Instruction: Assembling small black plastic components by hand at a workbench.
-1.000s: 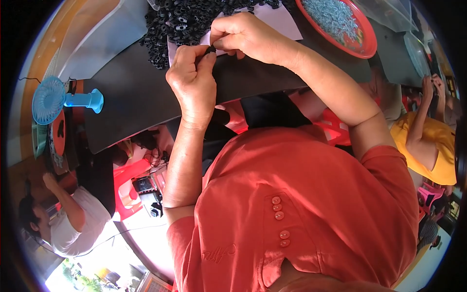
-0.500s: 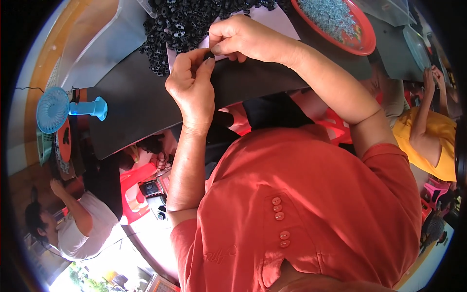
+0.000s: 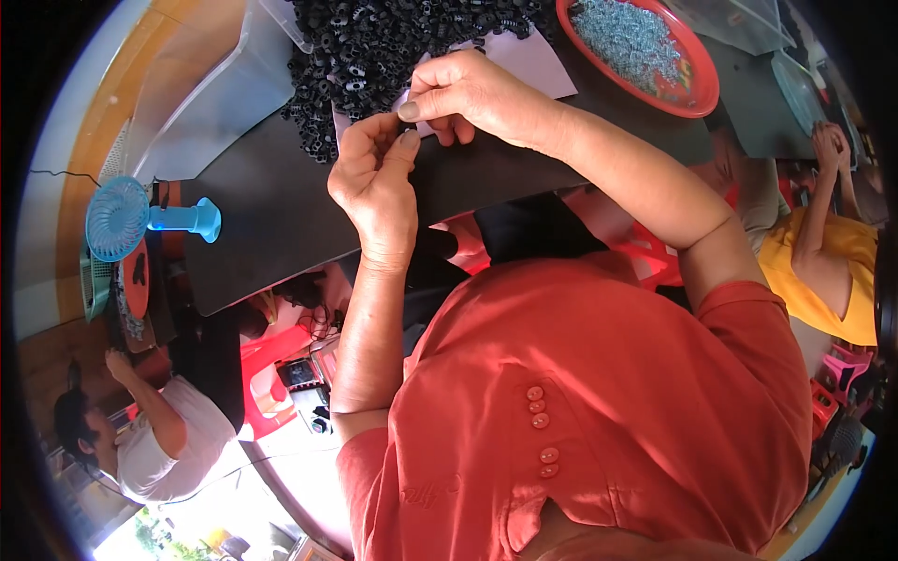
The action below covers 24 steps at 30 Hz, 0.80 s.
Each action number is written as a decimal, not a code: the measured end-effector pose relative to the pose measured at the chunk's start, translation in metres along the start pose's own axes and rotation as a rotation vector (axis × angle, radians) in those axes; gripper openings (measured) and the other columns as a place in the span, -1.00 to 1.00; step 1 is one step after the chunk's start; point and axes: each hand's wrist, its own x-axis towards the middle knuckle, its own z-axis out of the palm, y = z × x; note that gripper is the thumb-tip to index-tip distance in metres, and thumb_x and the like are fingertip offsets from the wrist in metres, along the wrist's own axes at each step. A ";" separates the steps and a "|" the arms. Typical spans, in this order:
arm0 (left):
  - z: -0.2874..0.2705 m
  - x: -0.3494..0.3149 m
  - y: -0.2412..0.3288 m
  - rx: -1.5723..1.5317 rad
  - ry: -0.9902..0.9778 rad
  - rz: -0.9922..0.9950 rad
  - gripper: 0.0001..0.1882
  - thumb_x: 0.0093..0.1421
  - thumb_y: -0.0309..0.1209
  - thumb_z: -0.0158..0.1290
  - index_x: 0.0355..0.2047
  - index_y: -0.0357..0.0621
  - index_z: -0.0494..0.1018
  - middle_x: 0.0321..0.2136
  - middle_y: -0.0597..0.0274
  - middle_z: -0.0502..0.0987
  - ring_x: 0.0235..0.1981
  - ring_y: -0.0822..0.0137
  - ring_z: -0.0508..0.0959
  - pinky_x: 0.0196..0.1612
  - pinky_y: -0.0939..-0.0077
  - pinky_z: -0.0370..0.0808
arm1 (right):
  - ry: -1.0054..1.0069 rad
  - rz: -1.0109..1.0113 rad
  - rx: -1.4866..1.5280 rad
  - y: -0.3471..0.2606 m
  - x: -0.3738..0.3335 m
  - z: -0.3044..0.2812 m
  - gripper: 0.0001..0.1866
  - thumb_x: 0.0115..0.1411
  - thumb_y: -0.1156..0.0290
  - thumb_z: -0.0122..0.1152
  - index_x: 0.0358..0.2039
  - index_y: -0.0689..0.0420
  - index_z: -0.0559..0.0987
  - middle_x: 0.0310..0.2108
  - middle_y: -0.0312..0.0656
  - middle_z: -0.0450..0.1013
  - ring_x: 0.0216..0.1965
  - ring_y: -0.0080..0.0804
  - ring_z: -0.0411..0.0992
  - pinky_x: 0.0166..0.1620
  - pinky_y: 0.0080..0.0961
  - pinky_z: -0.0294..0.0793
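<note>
Over the near edge of a pile of small black plastic parts (image 3: 365,56), both my hands meet fingertip to fingertip. My left hand (image 3: 379,182) pinches a small black part (image 3: 408,126) between thumb and fingers. From the right, my right hand (image 3: 468,93) closes its thumb and forefinger on the same part. Most of that part is hidden by the fingertips, so its exact shape cannot be made out. A pale sheet of paper (image 3: 538,65) lies on the dark table behind my right hand.
A red oval tray (image 3: 702,98) of small clear bluish pieces (image 3: 631,42) stands at the far right. Left of the pile is a translucent plastic bin (image 3: 215,93). A small blue fan (image 3: 117,220) is at the left. Other people sit at left and right.
The view has shifted slightly, so the whole scene sits a little lower and to the right. Both hands still pinch at the same small part, with the fingertips only slightly changed.
</note>
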 end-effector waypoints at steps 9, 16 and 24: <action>-0.001 0.002 0.005 -0.059 -0.010 -0.135 -0.87 0.09 -0.64 0.17 -0.31 -0.30 0.54 -0.57 0.39 0.47 -0.63 0.65 0.34 -0.59 0.78 0.24 | -0.002 -0.038 -0.188 -0.004 0.000 -0.004 -0.74 0.16 0.29 0.22 -0.57 0.15 0.47 -0.67 -0.35 0.36 -0.65 -0.67 0.31 -0.63 -0.71 0.18; -0.002 0.002 0.005 -0.041 -0.116 -0.151 -0.85 0.04 -0.65 0.20 -0.34 -0.31 0.54 -0.62 0.41 0.44 -0.64 0.65 0.31 -0.59 0.78 0.19 | -0.217 0.005 -0.154 -0.015 0.002 -0.018 -0.77 0.12 0.35 0.22 -0.59 0.20 0.47 -0.69 -0.31 0.33 -0.66 -0.57 0.29 -0.59 -0.61 0.22; -0.003 0.006 0.009 -0.112 -0.105 -0.205 -0.87 0.02 -0.66 0.20 -0.38 -0.33 0.53 -0.66 0.40 0.43 -0.69 0.64 0.30 -0.64 0.78 0.13 | -0.303 0.047 -0.028 -0.018 0.007 -0.019 -0.82 0.12 0.42 0.20 -0.58 0.20 0.49 -0.68 -0.26 0.37 -0.68 -0.54 0.31 -0.61 -0.60 0.22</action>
